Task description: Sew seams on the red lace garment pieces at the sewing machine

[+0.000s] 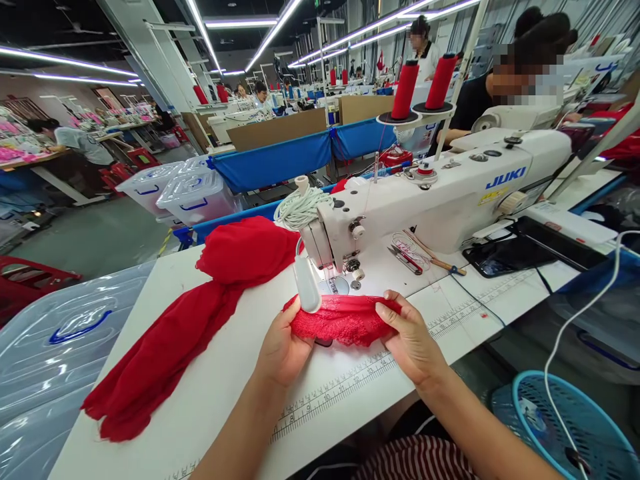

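Note:
Between my two hands a piece of red lace fabric is stretched sideways, just in front of the sewing machine's needle area. My left hand pinches its left end, thumb on top. At the other end my right hand grips the fabric between thumb and fingers. The white sewing machine stands behind the cloth, and its small lamp hangs over the fabric's left part. Left of my hands, a long bunched red cloth lies on the white table.
Thread snips and a wooden-handled tool lie on the machine bed. A black phone rests to the right. Red thread cones stand behind. A blue basket is at lower right, clear plastic bins at left. Co-workers sit beyond.

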Tool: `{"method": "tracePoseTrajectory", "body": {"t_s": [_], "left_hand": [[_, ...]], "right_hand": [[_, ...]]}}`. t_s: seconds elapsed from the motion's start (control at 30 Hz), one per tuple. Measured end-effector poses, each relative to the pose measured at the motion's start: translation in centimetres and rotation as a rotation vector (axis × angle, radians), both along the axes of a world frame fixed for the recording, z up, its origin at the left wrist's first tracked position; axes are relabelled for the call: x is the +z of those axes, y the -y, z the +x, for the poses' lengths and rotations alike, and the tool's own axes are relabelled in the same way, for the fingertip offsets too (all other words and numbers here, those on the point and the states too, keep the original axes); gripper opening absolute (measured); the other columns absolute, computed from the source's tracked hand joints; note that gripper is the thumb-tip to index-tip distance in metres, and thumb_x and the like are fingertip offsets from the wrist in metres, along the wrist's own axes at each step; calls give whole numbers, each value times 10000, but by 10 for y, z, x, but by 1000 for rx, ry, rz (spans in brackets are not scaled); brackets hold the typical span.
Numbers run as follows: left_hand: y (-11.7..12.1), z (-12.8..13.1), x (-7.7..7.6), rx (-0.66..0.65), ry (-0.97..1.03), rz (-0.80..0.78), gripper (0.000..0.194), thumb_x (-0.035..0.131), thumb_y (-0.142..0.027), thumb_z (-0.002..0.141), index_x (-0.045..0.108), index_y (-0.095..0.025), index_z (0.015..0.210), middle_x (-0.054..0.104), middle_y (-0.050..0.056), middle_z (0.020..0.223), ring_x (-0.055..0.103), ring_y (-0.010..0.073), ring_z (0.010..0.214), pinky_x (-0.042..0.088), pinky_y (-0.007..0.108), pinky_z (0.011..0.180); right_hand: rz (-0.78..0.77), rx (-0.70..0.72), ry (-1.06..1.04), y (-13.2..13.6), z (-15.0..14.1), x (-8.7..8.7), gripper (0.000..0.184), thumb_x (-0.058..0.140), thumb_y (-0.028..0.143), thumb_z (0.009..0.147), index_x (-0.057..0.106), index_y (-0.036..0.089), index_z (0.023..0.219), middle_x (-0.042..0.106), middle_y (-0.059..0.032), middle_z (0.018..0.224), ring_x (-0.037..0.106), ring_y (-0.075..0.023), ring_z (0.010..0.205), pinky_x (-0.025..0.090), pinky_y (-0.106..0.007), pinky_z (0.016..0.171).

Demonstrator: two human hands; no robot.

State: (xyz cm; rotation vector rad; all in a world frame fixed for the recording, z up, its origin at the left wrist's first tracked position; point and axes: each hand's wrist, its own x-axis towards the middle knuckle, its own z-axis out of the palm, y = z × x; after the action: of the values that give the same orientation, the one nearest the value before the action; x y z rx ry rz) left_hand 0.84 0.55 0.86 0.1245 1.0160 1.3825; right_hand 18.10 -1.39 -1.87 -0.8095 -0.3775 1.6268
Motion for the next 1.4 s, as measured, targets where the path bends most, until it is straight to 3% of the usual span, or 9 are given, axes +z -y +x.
{"method": "tracePoseTrajectory", "body": {"t_s": [0.27,0.43,0.53,0.7,0.87,0.97,1.07,1.27,1.4], "left_hand": [[-4,-5,1,64,-37,-72,247,403,-52,886,585,-135,742,651,39,664,651,132,618,555,238,597],[7,-12,-3,-695,-340,107,144,626,-221,791,635,-126,684,650,30,601,620,154,577,499,239,544],[15,-13,-2,-1108,-618,128,343,682,-411,745,583,-132,571,623,37,519,576,151,494,445,241,485],[16,-6,-1,-917,-721,361,343,668,-491,723,582,-182,845,611,-9,734,547,121,585,448,232,518],[17,-7,-1,-1193,-510,321,251,710,-388,710,607,-167,767,535,-44,509,374,66,411,257,201,397],[20,-6,1,-1004,-529,359,206,728,-322,703,651,-176,826,621,1,652,483,96,502,348,210,466],[22,-2,0,-895,-348,378,505,805,-177,581,617,-243,1045,650,11,882,579,141,681,436,228,584],[25,-3,-2,-1135,-309,262,217,770,-266,675,661,-164,833,599,-5,688,497,99,580,360,206,530],[23,-5,-3,-985,-284,189,266,718,-380,743,607,-149,673,396,-74,444,216,39,412,174,215,408]], "right_hand": [[16,1,16,-1,2,-4,501,837,247,560,395,246,796,621,42,756,632,-168,733,497,-297,662],[203,172,126,-2,13,6,447,792,299,669,371,243,807,581,61,730,561,-104,641,440,-214,602],[361,393,237,-2,25,18,356,715,341,765,391,248,880,550,64,747,510,-79,587,396,-186,548],[779,907,697,-10,34,40,382,641,220,806,475,218,1150,577,-7,960,554,-123,820,442,-233,735],[874,967,1024,-16,31,46,683,695,204,738,400,232,1353,614,-55,1123,577,-175,939,448,-246,794],[871,953,1043,-14,29,48,680,712,214,711,454,265,1339,627,-40,1143,590,-190,968,459,-247,808],[881,974,985,-11,22,52,644,752,207,646,547,275,1252,633,-27,1140,593,-197,972,473,-254,809],[753,789,984,-16,17,43,347,706,244,706,656,233,1049,682,10,847,591,-141,674,464,-226,613],[663,-35,1266,-24,29,24,158,532,254,844,673,219,782,667,-39,837,597,-200,813,456,-308,720]]}}
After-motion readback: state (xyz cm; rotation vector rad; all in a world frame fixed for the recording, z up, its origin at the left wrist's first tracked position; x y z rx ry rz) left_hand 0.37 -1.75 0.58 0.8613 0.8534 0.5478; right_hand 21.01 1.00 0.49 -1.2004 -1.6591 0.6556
